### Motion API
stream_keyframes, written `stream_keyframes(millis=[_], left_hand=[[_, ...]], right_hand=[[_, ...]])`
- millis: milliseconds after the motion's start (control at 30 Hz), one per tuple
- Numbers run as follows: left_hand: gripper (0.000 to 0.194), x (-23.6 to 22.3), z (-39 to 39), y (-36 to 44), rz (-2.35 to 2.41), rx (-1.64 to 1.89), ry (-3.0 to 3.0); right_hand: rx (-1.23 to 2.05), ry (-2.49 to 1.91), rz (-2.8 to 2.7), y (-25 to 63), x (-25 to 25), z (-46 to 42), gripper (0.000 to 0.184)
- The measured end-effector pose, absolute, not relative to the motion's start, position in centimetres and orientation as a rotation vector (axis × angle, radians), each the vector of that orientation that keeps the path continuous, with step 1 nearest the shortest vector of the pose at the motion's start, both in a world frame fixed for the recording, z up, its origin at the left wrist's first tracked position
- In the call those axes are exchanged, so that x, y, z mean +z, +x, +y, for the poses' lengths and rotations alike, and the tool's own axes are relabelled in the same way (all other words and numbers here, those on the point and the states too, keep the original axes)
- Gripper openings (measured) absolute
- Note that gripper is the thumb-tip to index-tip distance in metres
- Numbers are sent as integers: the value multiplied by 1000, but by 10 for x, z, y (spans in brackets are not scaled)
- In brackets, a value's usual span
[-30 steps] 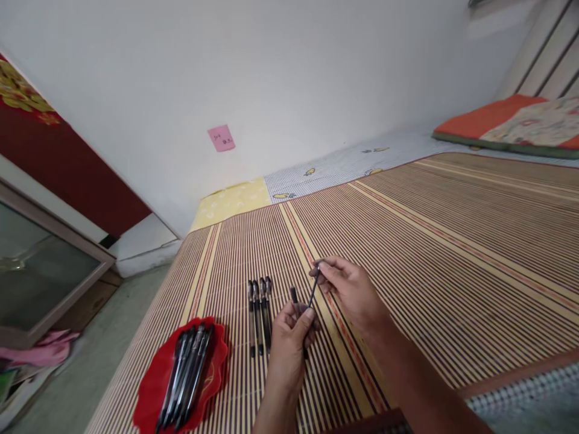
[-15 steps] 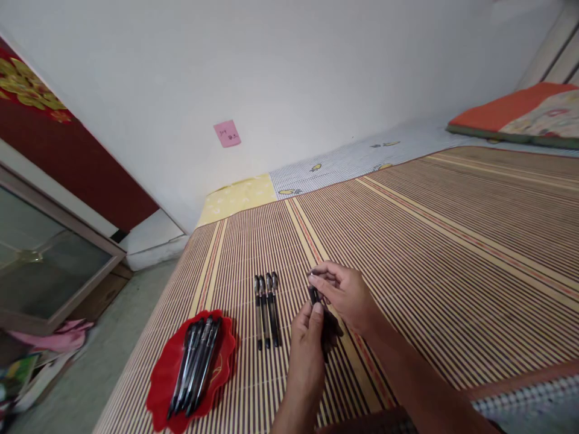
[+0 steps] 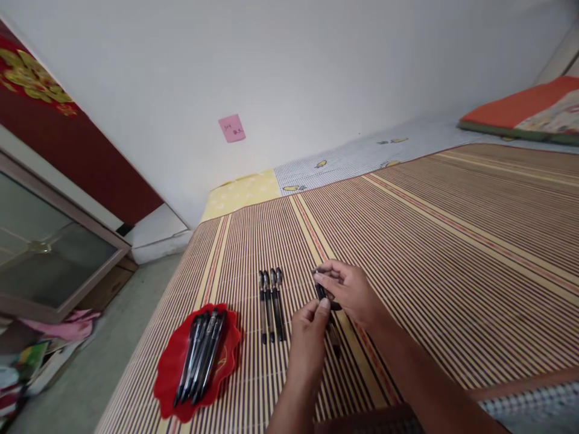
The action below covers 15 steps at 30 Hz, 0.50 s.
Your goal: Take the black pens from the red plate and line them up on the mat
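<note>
Hands, both bare, meet just right of centre in the lower half of the frame, seen from a camera worn on the head. Between them, a slim black pen with a partly see-through plastic barrel point(image 3: 321, 292) slants above a brown-and-tan striped slatted mat point(image 3: 429, 253). The left hand point(image 3: 311, 322) pinches the pen's dark upper section between thumb and forefinger; its lower end shows below that hand. The right hand point(image 3: 350, 289) has thumb and fingers pressed together at the pen's upper end; whether they pinch the tip or a small separate part is too small to tell.

Left of the hands, four similar black-and-clear pens point(image 3: 271, 307) lie side by side, dark ends towards the top. Lower left, a shiny red dish with a scalloped rim point(image 3: 169, 380) holds a bundle of dark pens point(image 3: 201, 355). Upper centre-left, a pink paper note point(image 3: 232, 128) sits on a white wall point(image 3: 344, 66).

The pen looks light and stiff, its smooth barrel probably a little slippery and apt to roll; the dark upper section seems the surest hold, while the narrow tip is likely the delicate part.
</note>
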<state>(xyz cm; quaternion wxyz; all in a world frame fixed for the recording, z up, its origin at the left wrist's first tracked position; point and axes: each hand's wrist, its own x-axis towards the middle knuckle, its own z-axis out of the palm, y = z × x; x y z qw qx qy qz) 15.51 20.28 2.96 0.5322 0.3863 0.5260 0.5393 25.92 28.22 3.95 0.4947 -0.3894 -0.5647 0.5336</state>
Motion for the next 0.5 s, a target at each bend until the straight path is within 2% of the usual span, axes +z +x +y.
stream_keyframes(millis=[67, 200, 333, 500], left_hand=[[36, 30, 207, 138, 1436, 1251, 1133], [14, 25, 216, 106, 1923, 1151, 1415], [31, 19, 221, 97, 2276, 934, 1458], [26, 23, 219, 95, 2469, 856, 1604]], right_hand=[[1286, -983, -1332, 258, 33, 285, 30], [1320, -1069, -1381, 258, 20, 290, 32], [1263, -1070, -1596, 253, 10, 287, 22], [1154, -1168, -1771, 244, 2, 283, 12]])
